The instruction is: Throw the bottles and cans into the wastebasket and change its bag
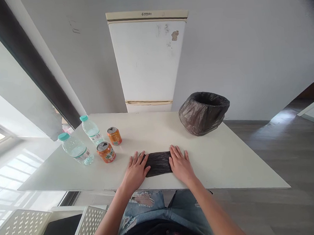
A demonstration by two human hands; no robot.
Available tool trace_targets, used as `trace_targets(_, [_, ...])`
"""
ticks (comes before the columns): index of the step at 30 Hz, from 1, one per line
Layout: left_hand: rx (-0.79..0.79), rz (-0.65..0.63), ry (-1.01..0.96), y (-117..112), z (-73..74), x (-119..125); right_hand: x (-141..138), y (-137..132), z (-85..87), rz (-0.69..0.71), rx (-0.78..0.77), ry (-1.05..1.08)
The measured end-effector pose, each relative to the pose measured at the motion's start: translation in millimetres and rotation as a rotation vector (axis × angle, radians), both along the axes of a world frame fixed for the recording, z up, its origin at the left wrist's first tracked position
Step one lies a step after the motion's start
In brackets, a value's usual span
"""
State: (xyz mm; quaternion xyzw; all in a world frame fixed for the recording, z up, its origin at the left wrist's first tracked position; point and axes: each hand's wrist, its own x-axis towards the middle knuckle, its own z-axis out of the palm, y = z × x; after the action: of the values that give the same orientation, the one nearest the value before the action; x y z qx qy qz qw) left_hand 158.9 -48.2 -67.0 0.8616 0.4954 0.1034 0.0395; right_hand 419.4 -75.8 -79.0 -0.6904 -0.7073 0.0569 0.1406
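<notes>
Folded black plastic bag [158, 163], thin, crinkled, lies flat near table [230, 162] front edge, long axis left-right. Your left hand [136, 169] covers bag's left end, right hand [180, 164] its right end; 2 hands equally near, fingers spread flat, gripping nothing. Bin [203, 112], lined with similar film, beyond bag, rightward.

In the left centre of the frame we see a nearer water bottle [75, 149] and a farther water bottle [91, 129], both teal-capped. Just right of them stand a front orange can [106, 152] and a back orange can [114, 136], all upright on the white table [230, 162]. A bag-lined bin [203, 112] sits right of centre, and a white fridge [148, 61] rises at top centre.
</notes>
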Motion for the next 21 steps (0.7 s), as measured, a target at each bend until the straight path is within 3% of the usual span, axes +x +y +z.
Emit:
trace_targets(5, [-0.001, -0.041, -0.127, 3.9, 22.4, -13.2, 15.7, 0.4, 7.4, 0.021, 0.136, 0.281])
trace_targets(8, [-0.036, -0.078, -0.214, 7.2, 31.8, -21.4, 34.6, 0.1, 21.8, 0.169, 0.203, 0.447])
trace_targets(15, [-0.162, -0.139, -0.200, 16.9, 31.7, -31.0, 60.5, 1.5, 47.1, 0.389, -0.123, 0.433])
trace_targets(21, [-0.149, -0.138, -0.200, 20.0, 31.4, -34.2, 63.3, 10.2, 52.5, 0.461, -0.236, 0.355])
